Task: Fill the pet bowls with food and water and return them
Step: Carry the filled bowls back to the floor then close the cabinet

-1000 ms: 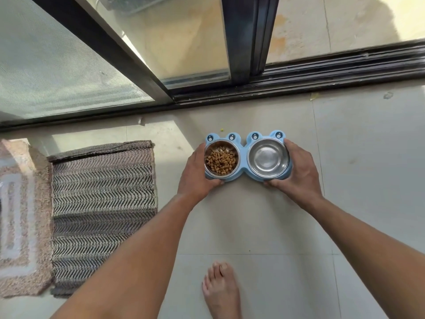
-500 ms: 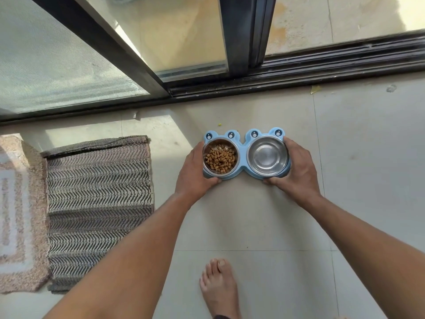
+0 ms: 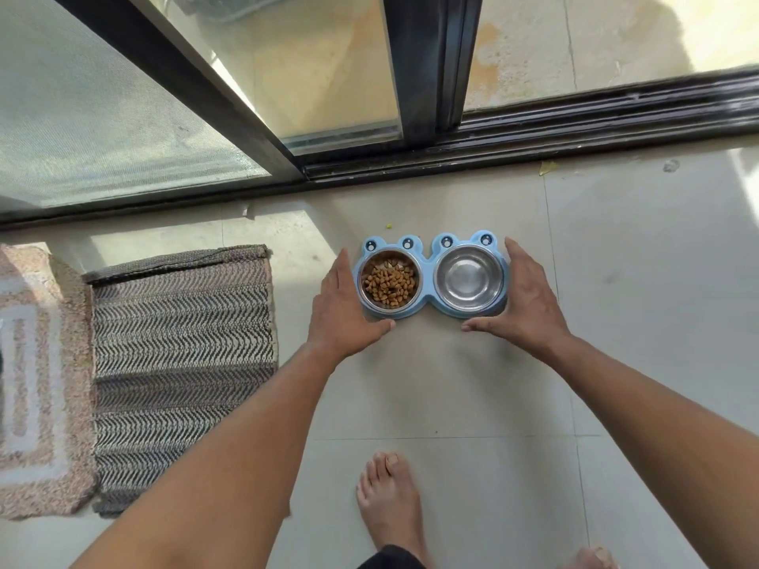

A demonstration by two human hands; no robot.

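Straight fingers [image 3: 337,266] of the left hand [image 3: 343,310] lie along the left end of the blue double feeder [image 3: 427,277]; the right hand [image 3: 523,299] flanks the other end, likewise outstretched, gripping nothing. The feeder sits on the floor [image 3: 616,281] near the door track [image 3: 534,137], kibble bowl [image 3: 389,280] left, steel bowl [image 3: 469,278] right

Water in the right steel bowl [image 3: 468,279] cannot be told from bare metal. The blue feeder [image 3: 428,277] has both outer ends partly covered by the left hand [image 3: 343,308] and right hand [image 3: 521,299]. The pink mat [image 3: 37,375] runs off the left edge. The right foot [image 3: 593,560] is cut by the bottom edge.
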